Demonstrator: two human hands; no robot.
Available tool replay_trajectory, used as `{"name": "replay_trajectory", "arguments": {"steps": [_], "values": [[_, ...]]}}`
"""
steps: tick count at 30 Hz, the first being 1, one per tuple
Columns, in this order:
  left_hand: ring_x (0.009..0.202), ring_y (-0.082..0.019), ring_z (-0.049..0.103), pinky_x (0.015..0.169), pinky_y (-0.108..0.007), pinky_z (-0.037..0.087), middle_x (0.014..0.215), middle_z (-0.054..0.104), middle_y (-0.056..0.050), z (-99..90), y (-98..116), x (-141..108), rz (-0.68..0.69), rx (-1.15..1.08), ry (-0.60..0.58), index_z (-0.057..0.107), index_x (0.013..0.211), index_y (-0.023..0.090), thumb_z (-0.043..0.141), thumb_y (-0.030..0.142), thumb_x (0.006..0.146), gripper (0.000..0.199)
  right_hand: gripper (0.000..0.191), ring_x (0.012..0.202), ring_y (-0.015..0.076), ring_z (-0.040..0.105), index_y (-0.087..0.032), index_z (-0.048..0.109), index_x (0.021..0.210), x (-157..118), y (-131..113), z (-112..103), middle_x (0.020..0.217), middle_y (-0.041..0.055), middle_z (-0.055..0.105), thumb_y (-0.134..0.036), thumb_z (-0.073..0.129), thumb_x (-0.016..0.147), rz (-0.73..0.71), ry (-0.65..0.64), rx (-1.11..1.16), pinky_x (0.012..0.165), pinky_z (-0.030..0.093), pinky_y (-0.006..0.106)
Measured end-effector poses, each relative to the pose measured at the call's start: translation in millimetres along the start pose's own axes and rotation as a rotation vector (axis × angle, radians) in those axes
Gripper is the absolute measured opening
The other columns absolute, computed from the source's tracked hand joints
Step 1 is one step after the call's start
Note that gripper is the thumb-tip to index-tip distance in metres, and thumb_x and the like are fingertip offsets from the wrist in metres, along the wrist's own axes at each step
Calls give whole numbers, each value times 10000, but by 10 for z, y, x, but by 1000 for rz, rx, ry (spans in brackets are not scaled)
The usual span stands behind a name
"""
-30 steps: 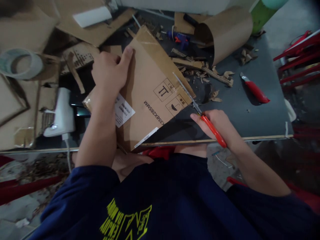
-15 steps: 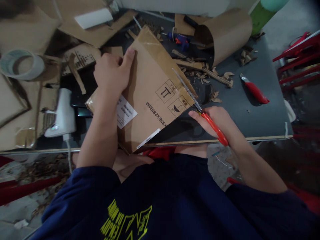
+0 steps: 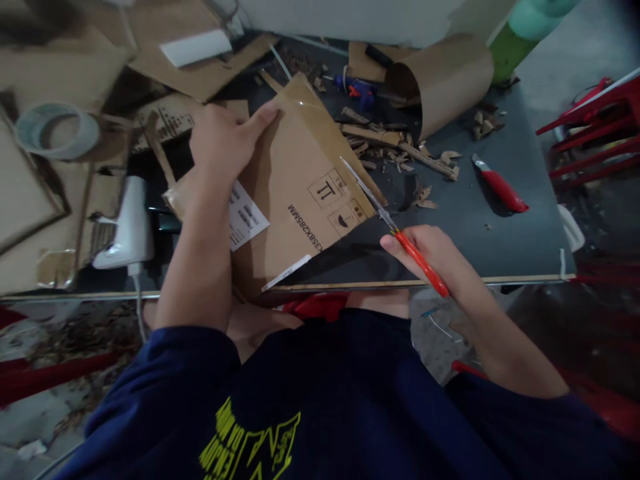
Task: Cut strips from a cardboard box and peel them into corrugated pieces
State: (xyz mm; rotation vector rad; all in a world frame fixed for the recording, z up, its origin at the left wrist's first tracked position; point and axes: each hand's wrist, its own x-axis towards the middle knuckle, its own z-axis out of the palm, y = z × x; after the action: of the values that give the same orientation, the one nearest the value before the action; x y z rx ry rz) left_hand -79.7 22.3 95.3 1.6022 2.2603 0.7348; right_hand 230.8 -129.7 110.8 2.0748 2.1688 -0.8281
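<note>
the right hand (image 3: 439, 248) grips red-handled scissors (image 3: 417, 257) at the edge of the printed cardboard (image 3: 293, 177) over the dark table (image 3: 480, 243), the left hand (image 3: 220, 143) pinches it, and cutting, seemingly underway, needs steady holding next.

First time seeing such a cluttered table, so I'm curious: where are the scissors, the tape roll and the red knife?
Scissors (image 3: 421, 261): head view, on the handle.
Tape roll (image 3: 89, 136): head view, on its ring.
Red knife (image 3: 503, 191): head view, on the handle.
</note>
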Motion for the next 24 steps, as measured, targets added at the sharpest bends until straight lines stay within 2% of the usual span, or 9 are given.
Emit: {"name": "replay_trajectory", "arguments": {"steps": [3,6,8,11,14,17,20,22,24], "values": [[623,-150,389,750,-405,426,641,372,-15,-84,-178,198,-94,-1,218,345,546,224,535,741,787,602,707,505,135,406,-235,362,576,-173,299,-87,546,16,475,-904,329,801,51,-89,-23,549,288,304],[723,-243,556,823,-490,454,669,367,-27,-129,-297,281,-117,79,280,360,576,236,455,747,819,574,676,553,177,504,-230,480,588,-307,612,-219,589,58,569,-870,410,791,169,-166,-79,601,368,336],[686,-229,520,805,-478,455,616,341,-17,-102,-278,234,-59,115,217,364,551,237,478,729,813,568,642,590,198,530,-214,644,690,-322,781,-307,697,111,661,-834,502,776,301,-158,-153,628,405,364],[575,-153,349,719,-410,400,564,280,0,-13,-148,107,18,108,115,330,506,237,429,757,820,615,669,670,252,554,-212,763,1008,-226,1046,-387,925,192,727,-795,639,704,410,6,-356,607,382,387],[646,-205,414,711,-400,341,485,245,-11,16,-5,42,98,1,35,344,474,269,431,850,745,647,604,723,281,593,-202,754,1098,-76,1404,-416,1004,194,733,-686,678,744,280,247,-481,600,354,380],[765,-282,478,742,-427,310,422,213,-41,-55,136,26,194,-62,-33,393,456,333,449,905,660,610,494,624,238,572,-217,752,1002,12,1671,-461,753,115,689,-636,699,746,140,331,-435,581,391,369],[730,-306,443,729,-457,298,482,241,-62,-115,346,-44,363,105,-57,323,431,362,327,946,646,622,440,749,295,649,-251,734,903,12,1555,-502,804,113,705,-663,676,759,151,433,-300,689,503,470],[751,-322,451,735,-478,319,550,275,-66,-92,542,-146,570,230,-122,318,459,349,249,957,640,639,463,832,295,702,-237,723,973,6,1255,-481,895,112,743,-643,692,752,112,549,61,784,555,497],[792,-331,537,798,-497,358,569,334,-62,-23,769,-283,764,303,-237,415,489,297,293,928,682,671,553,909,273,719,-233,693,1103,38,878,-410,1052,118,749,-632,743,725,-45,467,420,755,584,432]]}}
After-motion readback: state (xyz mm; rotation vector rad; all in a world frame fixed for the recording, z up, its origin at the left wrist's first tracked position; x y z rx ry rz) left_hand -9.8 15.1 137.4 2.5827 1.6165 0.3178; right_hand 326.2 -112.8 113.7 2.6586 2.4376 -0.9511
